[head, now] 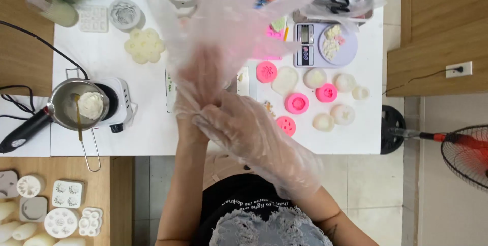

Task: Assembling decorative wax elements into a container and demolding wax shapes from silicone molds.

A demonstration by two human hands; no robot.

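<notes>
From the head camera, the left hand (203, 81) was raised over the white table (147, 134), fingers spread wide and blurred inside a loose clear glove (229, 17). The right hand (239, 124), itself gloved, pinched that glove's cuff at the left wrist, fingers curled shut on the plastic. Behind them lay pink moulds (296, 102) and pale wax shapes (324, 122), with a scale (325, 45) near the far edge. To the left a metal pot (76, 106) sat on a small white hotplate (119, 106), holding a lump of wax (91, 104).
</notes>
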